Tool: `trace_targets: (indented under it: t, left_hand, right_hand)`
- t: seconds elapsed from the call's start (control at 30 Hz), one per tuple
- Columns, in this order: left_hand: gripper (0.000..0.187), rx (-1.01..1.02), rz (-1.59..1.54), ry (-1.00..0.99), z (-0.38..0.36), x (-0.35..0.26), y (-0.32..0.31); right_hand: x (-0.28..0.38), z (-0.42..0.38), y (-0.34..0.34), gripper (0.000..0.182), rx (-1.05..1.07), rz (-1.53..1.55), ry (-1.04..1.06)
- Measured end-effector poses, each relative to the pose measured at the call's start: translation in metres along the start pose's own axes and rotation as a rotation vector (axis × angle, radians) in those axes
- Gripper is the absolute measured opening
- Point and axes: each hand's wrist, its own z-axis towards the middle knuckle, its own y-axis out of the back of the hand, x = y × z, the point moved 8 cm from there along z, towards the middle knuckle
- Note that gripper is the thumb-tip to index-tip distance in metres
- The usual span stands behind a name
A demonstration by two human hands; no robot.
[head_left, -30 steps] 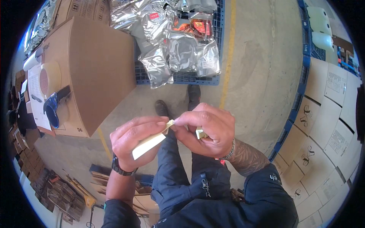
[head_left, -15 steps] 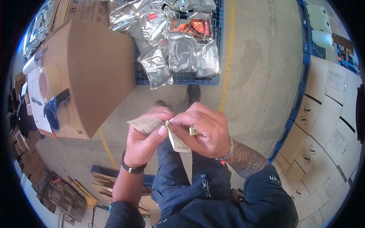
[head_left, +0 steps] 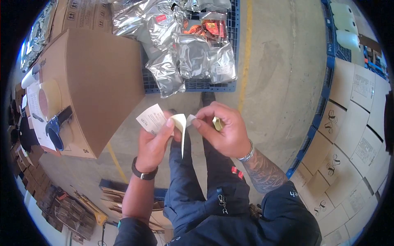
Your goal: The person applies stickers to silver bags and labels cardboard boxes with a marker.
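Note:
My left hand (head_left: pixel 154 145) pinches a printed paper label (head_left: pixel 152 119) and a pale yellowish backing strip (head_left: pixel 179 127) between thumb and fingers. Thumb and forefinger of my right hand (head_left: pixel 221 131) are closed on the corner of a small white label (head_left: pixel 191 119), just right of the strip. A curled yellowish scrap (head_left: pixel 218 123) is tucked between the fingers of my right hand. Both hands are held above my legs, a short gap apart.
Silver foil bags (head_left: pixel 193 57) and a bag with red contents (head_left: pixel 213 28) lie on a blue pallet (head_left: pixel 150 87) ahead. At left, a large cardboard box (head_left: pixel 102 82) carries a tape dispenser (head_left: pixel 55 131). Stacked boxes (head_left: pixel 344 119) stand at right.
My hands have moved slightly apart. The printed label in my left hand is now spread more upright, the strip has turned edge-on, and my right fingers hold a small white piece away from it.

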Motion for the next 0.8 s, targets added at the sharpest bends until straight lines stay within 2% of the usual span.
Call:
trace_targets:
  t: [0.03,0.1,0.17,0.2,0.27,0.3,0.37,0.4,0.47,0.6,0.67,0.8]
  left_hand:
    - [0.014,0.0,0.0,0.002,0.006,0.004,0.004]
    - [0.018,-0.26,0.012,-0.028,0.02,0.015,0.038]
    - [0.021,-0.474,-0.226,-0.094,0.038,0.026,0.088]
    - [0.015,-0.572,-0.288,-0.124,0.051,0.034,0.117]
    - [0.024,-0.608,0.148,-0.103,0.073,0.052,0.156]
    - [0.024,-0.612,0.149,-0.097,0.086,0.067,0.162]
    - [0.041,-0.303,0.75,-0.062,0.119,0.09,0.148]
    - [0.041,-0.305,0.751,-0.05,0.134,0.1,0.147]
    - [0.046,-0.027,1.127,-0.294,0.166,0.113,0.102]
    - [0.06,0.036,1.227,-0.358,0.228,0.153,0.082]
    - [0.072,0.112,1.475,-0.183,0.256,0.175,0.077]
    - [0.085,0.183,1.596,-0.112,0.285,0.195,0.069]
  right_hand:
    - [-0.011,0.002,0.002,0.013,-0.013,-0.001,-0.006]
    - [-0.037,0.009,0.002,0.015,-0.024,-0.003,-0.018]
    - [-0.097,0.014,0.02,0.02,-0.269,0.009,-0.325]
    - [-0.135,0.019,0.024,0.022,-0.34,0.02,-0.343]
    - [-0.201,0.036,0.028,0.026,-0.448,-0.006,-0.345]
    - [-0.222,0.049,0.026,0.027,-0.483,-0.041,-0.325]
    - [-0.264,0.074,0.018,0.028,-0.508,-0.034,-0.294]
    - [-0.279,0.086,0.015,0.029,-0.54,-0.029,-0.252]
    - [-0.305,0.105,0.007,0.029,-0.545,-0.034,-0.252]
    - [-0.345,0.136,0.005,0.028,-0.551,-0.162,-0.218]
    - [-0.349,0.141,0.005,0.027,-0.557,-0.147,-0.213]
    - [-0.359,0.149,0.006,0.025,-0.614,-0.195,-0.209]
